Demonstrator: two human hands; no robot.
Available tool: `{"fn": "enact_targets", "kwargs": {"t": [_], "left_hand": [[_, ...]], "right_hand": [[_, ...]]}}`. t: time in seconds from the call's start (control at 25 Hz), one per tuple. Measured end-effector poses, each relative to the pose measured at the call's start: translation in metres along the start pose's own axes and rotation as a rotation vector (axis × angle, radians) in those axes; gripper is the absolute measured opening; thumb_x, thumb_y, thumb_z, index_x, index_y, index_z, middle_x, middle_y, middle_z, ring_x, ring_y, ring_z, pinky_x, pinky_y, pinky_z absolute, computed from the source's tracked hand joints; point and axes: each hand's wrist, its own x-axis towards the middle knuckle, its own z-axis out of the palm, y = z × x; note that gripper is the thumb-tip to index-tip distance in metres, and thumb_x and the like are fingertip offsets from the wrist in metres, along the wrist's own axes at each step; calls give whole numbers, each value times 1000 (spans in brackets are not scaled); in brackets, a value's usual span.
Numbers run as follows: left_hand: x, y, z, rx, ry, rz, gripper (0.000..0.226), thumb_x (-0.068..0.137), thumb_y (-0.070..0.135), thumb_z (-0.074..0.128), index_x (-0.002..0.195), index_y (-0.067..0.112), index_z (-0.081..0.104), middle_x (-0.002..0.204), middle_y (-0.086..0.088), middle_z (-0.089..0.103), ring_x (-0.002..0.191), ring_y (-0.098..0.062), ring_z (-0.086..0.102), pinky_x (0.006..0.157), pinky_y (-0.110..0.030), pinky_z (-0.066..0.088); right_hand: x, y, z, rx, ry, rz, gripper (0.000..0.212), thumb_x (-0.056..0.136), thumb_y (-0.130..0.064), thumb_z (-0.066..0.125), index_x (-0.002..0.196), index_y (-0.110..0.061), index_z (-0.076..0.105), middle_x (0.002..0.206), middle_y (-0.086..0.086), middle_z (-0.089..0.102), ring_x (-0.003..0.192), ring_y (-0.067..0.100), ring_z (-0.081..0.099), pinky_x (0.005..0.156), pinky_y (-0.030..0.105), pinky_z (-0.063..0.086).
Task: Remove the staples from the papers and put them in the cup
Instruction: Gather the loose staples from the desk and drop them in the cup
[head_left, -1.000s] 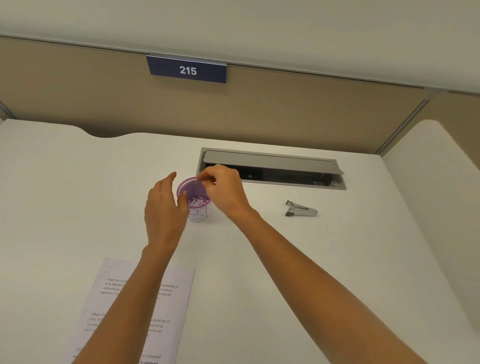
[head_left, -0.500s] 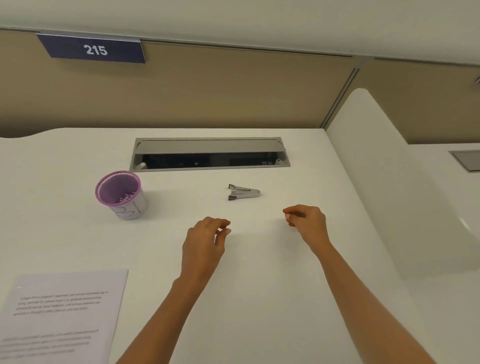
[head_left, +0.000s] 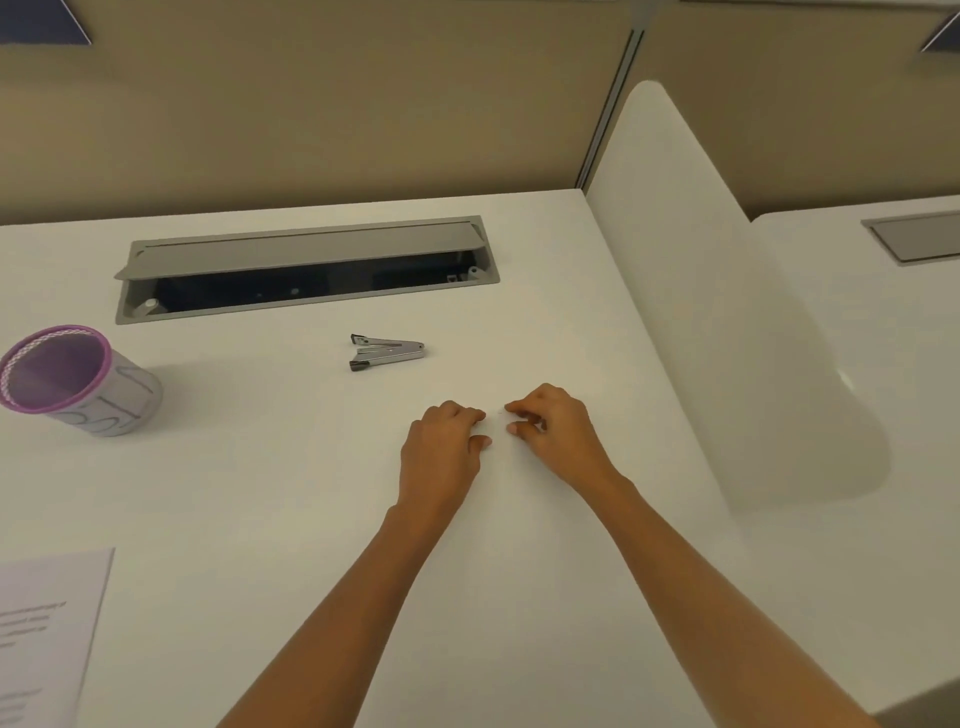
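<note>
Left hand (head_left: 441, 452), right hand (head_left: 553, 434) now close together; cup (head_left: 78, 384) farther left.

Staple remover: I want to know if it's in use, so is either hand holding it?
No, the staple remover lies alone on the desk, with the left hand and right hand nearer the camera, apart from it.

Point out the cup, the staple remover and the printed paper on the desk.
cup (head_left: 117, 400): head view, on its white outer wall.
staple remover (head_left: 387, 352): head view, mid metal body.
printed paper (head_left: 57, 587): head view, blank upper area.
</note>
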Motion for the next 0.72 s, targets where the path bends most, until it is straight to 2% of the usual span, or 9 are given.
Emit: {"fn": "enact_targets", "kwargs": {"t": [0.16, 0.44, 0.6, 0.72], "left_hand": [[10, 3, 6, 25, 25, -21, 32, 91, 28, 61, 122, 19, 63, 117, -2, 63, 108, -23, 56, 87, -32, 45], [16, -2, 7, -10, 74, -58, 28, 89, 25, 64, 116, 19, 66, 110, 0, 65, 99, -21, 60, 81, -32, 47], [19, -2, 7, -8, 69, -48, 26, 89, 25, 64, 114, 20, 66, 108, 0, 65, 96, -21, 61, 79, -31, 47], [22, -1, 6, -8, 61, -35, 24, 90, 25, 64, 113, 20, 68, 107, 1, 66, 96, -21, 61, 78, -32, 48]], "right_hand": [[8, -1, 8, 4, -7, -63, 27, 86, -16, 70, 112, -11, 70, 102, 4, 63, 94, 18, 57, 87, 29, 48], [23, 6, 9, 24, 24, -137, 20, 84, -14, 72, 102, -7, 72, 92, 7, 66, 84, 18, 59, 80, 35, 51], [28, 9, 11, -41, 67, -280, 10, 88, -11, 67, 90, -3, 71, 87, 7, 65, 84, 21, 58, 71, 39, 51], [30, 7, 16, -220, 122, -353, 11, 92, -10, 59, 87, -3, 65, 88, 8, 62, 84, 23, 56, 59, 41, 51]]}}
